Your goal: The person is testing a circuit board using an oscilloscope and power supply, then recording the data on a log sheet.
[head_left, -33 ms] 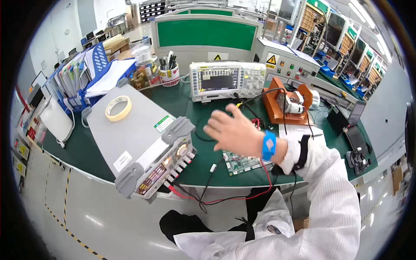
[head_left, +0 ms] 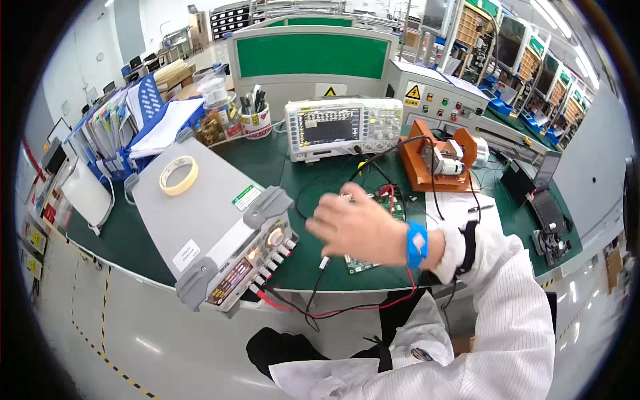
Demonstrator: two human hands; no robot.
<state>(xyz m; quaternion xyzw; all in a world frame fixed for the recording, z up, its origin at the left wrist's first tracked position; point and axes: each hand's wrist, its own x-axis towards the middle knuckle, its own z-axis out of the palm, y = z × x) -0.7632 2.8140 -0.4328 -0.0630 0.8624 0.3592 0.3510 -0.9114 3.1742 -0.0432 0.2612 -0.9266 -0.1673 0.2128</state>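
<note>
The R hand (head_left: pixel 360 227), w/ a blue strap on its wrist, is above the green circuit board (head_left: pixel 359 266) and covers its middle. Its fingers are loosely stretched, not closed in a fist; what is under the palm, I cannot tell. The L hand is out of view. The board lies near the front edge of the green table (head_left: pixel 133 243), R of the grey power supply (head_left: pixel 200 220), which carries a tape roll (head_left: pixel 181 189).

Containers, back L: the white-and-red cup (head_left: pixel 257 127) is full w/ pens etc., standing upright. Beside it are clear jars (head_left: pixel 213 93); one has brownish contents, too small to identify. The blue file rack (head_left: pixel 120 168) holds colourful folders (head_left: pixel 110 130), upright.
</note>
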